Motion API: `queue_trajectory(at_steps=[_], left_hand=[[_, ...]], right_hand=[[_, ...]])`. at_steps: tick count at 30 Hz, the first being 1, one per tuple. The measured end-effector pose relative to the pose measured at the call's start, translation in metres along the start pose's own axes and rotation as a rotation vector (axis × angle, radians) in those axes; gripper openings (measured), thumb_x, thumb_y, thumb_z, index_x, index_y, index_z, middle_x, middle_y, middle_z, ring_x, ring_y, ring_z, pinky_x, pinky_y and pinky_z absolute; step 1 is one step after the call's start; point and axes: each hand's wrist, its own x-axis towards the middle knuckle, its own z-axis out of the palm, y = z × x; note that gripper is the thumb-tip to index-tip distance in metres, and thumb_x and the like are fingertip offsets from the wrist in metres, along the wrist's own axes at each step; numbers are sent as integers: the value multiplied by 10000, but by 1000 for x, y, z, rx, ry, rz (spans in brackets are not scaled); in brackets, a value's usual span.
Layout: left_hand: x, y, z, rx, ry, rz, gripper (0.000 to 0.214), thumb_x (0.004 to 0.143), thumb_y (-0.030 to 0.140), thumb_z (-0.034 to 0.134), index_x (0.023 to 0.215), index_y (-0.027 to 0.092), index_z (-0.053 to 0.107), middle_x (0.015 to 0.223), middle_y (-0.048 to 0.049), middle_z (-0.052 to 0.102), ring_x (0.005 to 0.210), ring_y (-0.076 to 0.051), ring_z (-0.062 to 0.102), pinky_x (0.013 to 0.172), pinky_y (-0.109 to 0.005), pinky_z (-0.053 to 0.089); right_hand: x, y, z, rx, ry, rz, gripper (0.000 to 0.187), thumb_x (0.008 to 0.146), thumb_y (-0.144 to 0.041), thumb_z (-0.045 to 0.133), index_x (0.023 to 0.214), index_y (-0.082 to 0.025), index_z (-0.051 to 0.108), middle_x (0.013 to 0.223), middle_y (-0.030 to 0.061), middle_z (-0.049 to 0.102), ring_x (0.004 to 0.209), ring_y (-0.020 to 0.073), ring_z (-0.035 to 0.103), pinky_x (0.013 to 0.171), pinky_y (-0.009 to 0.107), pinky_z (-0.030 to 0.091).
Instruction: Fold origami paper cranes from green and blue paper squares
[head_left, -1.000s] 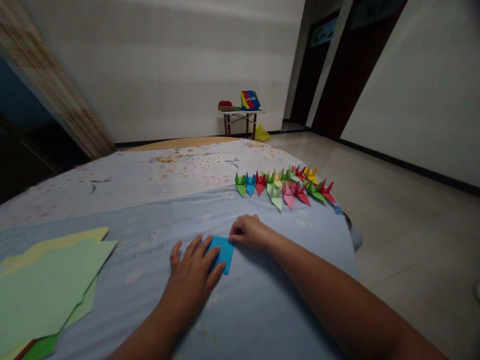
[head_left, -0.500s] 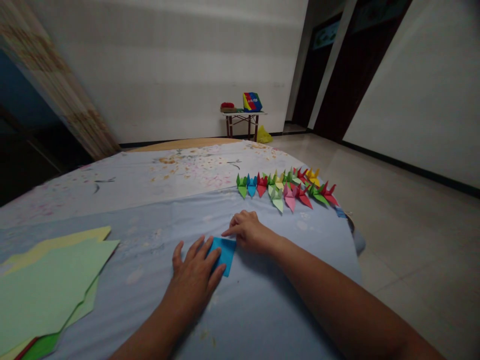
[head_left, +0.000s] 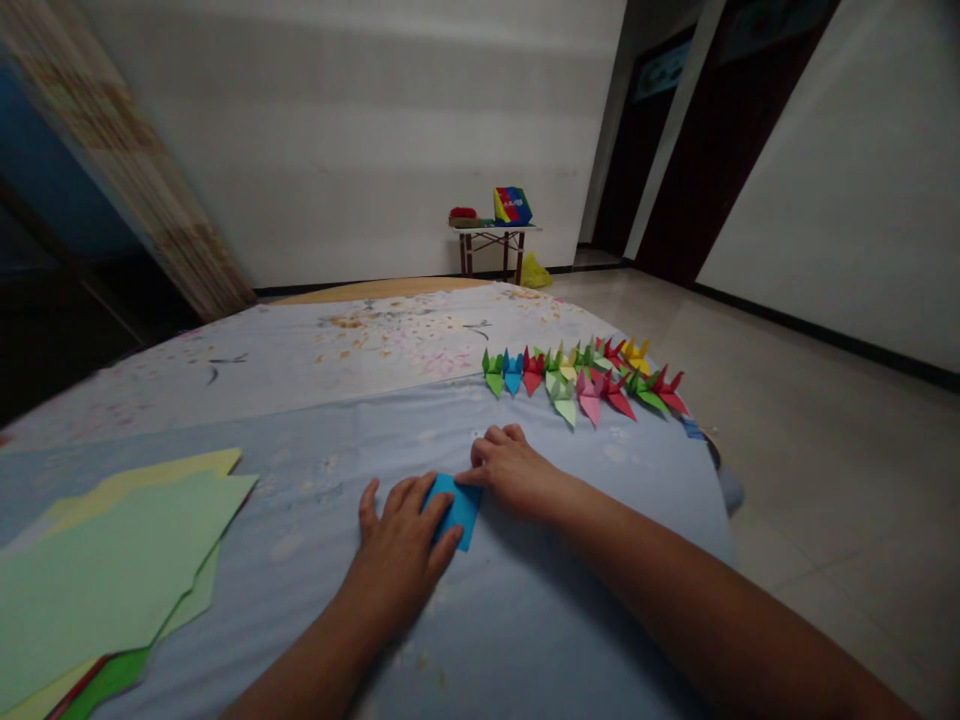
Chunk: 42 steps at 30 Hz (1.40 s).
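Observation:
A small blue square of folded paper (head_left: 465, 512) lies flat on the light blue cloth in front of me. My left hand (head_left: 405, 540) rests over its left part, fingers spread and pressing it down; that side of the paper is partly hidden. At the upper right edge of the paper, the index finger of my right hand (head_left: 510, 468) points left and touches it, while the other fingers are curled in. Beyond my right hand, several folded paper cranes (head_left: 589, 398) in green, blue, red, pink and yellow stand in rows.
A stack of pale green and yellow paper sheets (head_left: 112, 560) lies at the left of the cloth-covered table (head_left: 360, 420). Across the room stands a small side table (head_left: 495, 230) bearing a colourful box (head_left: 512, 205), with a yellow bag (head_left: 534, 270) on the floor beside it.
The view has shifted slightly, so everything sits a little further right. My right index finger has moved slightly down onto the paper's upper edge; my left hand keeps its place on it.

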Motion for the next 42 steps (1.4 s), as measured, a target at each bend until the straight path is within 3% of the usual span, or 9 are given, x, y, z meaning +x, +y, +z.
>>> queue_trajectory(at_steps=[7, 10, 13, 17, 27, 30, 35, 42], left_hand=[[0, 1, -1, -9, 20, 13, 280, 862, 392, 448, 1068, 264, 586, 1297, -81, 520, 1190, -288, 432, 1019, -617, 72], [0, 2, -1, -3, 22, 13, 285, 863, 391, 448, 1069, 254, 588, 1293, -90, 527, 1190, -285, 437, 1023, -610, 80], [0, 1, 1, 1, 28, 17, 295, 863, 386, 454, 1098, 260, 581, 1295, -84, 530, 1203, -289, 432, 1027, -608, 82], [-1, 1, 0, 12, 52, 22, 313, 869, 380, 448, 1122, 255, 583, 1285, -81, 542, 1217, -299, 420, 1033, -608, 65], [-16, 8, -8, 44, 3, 2, 396, 878, 403, 412, 1203, 227, 554, 1297, -100, 534, 1256, -305, 382, 1045, -596, 4], [-15, 8, -6, 42, 5, 3, 397, 881, 395, 399, 1211, 229, 544, 1306, -95, 525, 1259, -298, 380, 1051, -588, 0], [-18, 12, -5, 50, 2, -13, 418, 884, 397, 385, 1232, 215, 529, 1319, -106, 512, 1268, -313, 370, 1044, -602, -3], [-42, 18, -8, 88, -37, -3, 494, 891, 437, 343, 1223, 128, 538, 1271, -173, 542, 1226, -321, 419, 1029, -606, 50]], right_hand=[[-25, 10, -10, -10, -34, 14, 217, 863, -220, 507, 994, -283, 668, 952, 82, 580, 933, 227, 406, 764, 372, 216], [-19, 7, -15, -21, 24, 40, 215, 845, -180, 518, 947, -267, 685, 970, 76, 581, 950, 228, 399, 776, 373, 214], [-5, 0, -10, 7, 88, 43, 279, 858, -163, 477, 1046, -287, 642, 1039, 71, 567, 969, 224, 391, 782, 373, 218], [7, -8, 6, 63, 54, 35, 296, 846, -204, 482, 1107, -278, 601, 1071, 70, 557, 968, 225, 399, 775, 366, 240], [9, -16, 11, 58, 82, 65, 338, 821, -230, 495, 1152, -241, 564, 1103, 89, 546, 1032, 247, 380, 851, 406, 239], [13, -18, 13, 82, 90, 46, 398, 826, -224, 492, 1221, -272, 505, 1200, 78, 501, 1086, 248, 353, 879, 413, 228], [12, -18, 16, 101, 58, 30, 379, 839, -267, 479, 1216, -300, 512, 1191, 72, 506, 1093, 258, 343, 880, 426, 223], [9, -19, 19, 110, 108, 26, 388, 848, -312, 448, 1229, -273, 510, 1173, 83, 512, 1065, 259, 351, 876, 425, 220]])
